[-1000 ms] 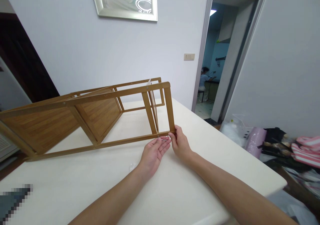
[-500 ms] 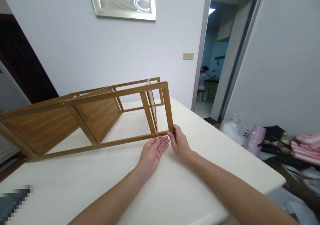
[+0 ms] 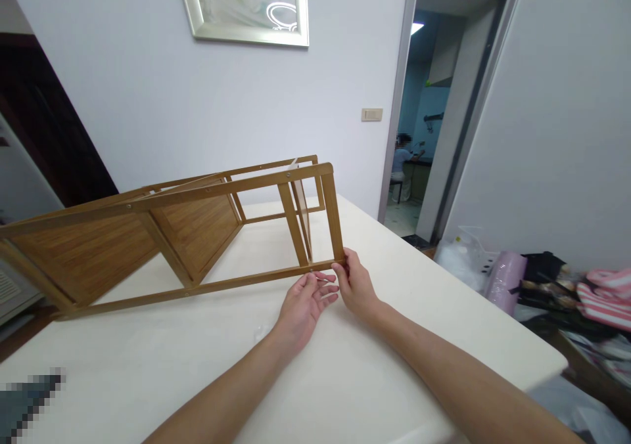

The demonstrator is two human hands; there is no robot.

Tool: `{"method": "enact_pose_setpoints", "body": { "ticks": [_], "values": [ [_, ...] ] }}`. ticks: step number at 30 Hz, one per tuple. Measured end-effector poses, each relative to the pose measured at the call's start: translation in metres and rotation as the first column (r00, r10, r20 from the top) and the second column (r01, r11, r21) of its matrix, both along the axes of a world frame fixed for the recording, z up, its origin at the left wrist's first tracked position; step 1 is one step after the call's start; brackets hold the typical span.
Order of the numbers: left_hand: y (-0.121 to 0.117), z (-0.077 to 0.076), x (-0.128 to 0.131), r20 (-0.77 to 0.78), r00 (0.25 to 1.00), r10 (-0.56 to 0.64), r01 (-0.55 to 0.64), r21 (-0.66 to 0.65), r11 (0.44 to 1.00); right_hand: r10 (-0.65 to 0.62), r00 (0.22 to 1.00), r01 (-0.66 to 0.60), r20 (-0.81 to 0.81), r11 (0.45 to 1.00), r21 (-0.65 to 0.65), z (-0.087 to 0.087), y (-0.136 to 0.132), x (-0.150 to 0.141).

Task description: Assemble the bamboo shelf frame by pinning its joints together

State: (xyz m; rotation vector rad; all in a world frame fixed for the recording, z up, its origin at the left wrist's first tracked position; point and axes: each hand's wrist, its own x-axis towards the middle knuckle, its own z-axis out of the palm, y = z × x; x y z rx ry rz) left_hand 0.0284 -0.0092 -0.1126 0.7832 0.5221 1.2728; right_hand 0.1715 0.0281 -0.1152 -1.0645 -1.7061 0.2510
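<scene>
A brown wooden shelf rack (image 3: 241,281) lies on its side across the white table (image 3: 394,391), its slatless panels set between the side frames. My right hand (image 3: 359,285) is closed round the near right corner of the rack, thumb in front. Just left of it, my left hand (image 3: 302,307) is held palm up under the lower rail, at a screw in the rail. Its thumb and forefinger are pinched together, the other fingers loosely curled. Something thin may be in the pinch, too small to make out.
A small clear plastic piece (image 3: 261,332) lies on the table, left of my left forearm. A dark pixelated object (image 3: 27,398) is at the lower left. Bags and a pink roll (image 3: 505,281) are piled right of the table. A person (image 3: 401,161) sits beyond the doorway.
The view has shifted slightly. My left hand's fingers have spread a little beneath the rail, while my right hand keeps its hold on the corner. The rack stays in place.
</scene>
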Motion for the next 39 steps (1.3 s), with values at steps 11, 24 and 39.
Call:
{"method": "enact_pose_setpoints", "body": {
  "ticks": [11, 24, 39],
  "values": [
    [0.001, -0.002, -0.001, -0.097, 0.994, -0.049, 0.05, 0.017, 0.999, 0.004, 1.0, -0.004, -0.005, 1.0, 0.025, -0.001, 0.001, 0.001],
    [0.005, 0.009, -0.006, -0.375, 0.919, 0.118, -0.09, 0.092, 0.992, 0.018, 0.998, -0.019, -0.061, 1.0, -0.024, 0.002, 0.001, -0.003],
    [0.012, 0.004, -0.007, -0.36, 0.928, 0.094, -0.061, 0.103, 0.993, 0.004, 0.998, -0.008, -0.06, 0.998, -0.061, 0.001, 0.0, -0.003]
  ]
}}
